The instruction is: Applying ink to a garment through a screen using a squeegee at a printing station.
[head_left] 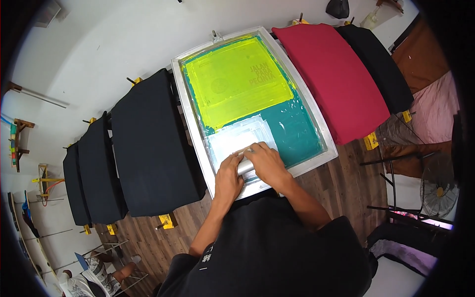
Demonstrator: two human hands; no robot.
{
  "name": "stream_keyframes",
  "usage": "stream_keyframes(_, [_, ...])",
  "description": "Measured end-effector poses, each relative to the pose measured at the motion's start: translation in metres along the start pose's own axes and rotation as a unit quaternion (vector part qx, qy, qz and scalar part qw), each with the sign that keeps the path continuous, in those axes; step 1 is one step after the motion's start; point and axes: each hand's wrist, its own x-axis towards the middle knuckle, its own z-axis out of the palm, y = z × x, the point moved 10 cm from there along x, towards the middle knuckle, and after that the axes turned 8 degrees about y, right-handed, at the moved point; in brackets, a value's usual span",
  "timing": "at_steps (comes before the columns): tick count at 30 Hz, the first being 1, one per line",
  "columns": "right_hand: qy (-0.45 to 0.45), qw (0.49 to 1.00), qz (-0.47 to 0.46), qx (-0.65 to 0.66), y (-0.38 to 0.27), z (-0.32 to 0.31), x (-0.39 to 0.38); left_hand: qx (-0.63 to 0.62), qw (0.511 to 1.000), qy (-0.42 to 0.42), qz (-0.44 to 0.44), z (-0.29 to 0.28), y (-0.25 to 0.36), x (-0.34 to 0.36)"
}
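Before me lies a screen printing frame (316,162) with a pale metal rim and teal mesh (298,129). Yellow-green ink (225,74) covers its far part, where a round design and lettering show. A patch of white ink (236,134) lies in the near left part. Both hands grip a squeegee (246,167) with a silvery handle over the white patch. My left hand (229,175) wraps its left end; my right hand (265,161) closes over its right end. The fingers hide much of the squeegee, and its blade edge cannot be made out.
Boards covered in black fabric (151,148) stand in a row to the left. On the right are a red-covered board (336,81) and a black one (378,67). Yellow brackets (167,221) stick out beneath. A fan (439,190) stands far right; another person (101,274) is at lower left.
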Motion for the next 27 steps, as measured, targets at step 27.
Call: stream_keyframes(27, [-0.001, 1.000, -0.009, -0.010, 0.011, -0.001, 0.060, 0.020, 0.999, -0.019, -0.020, -0.011, -0.024, 0.055])
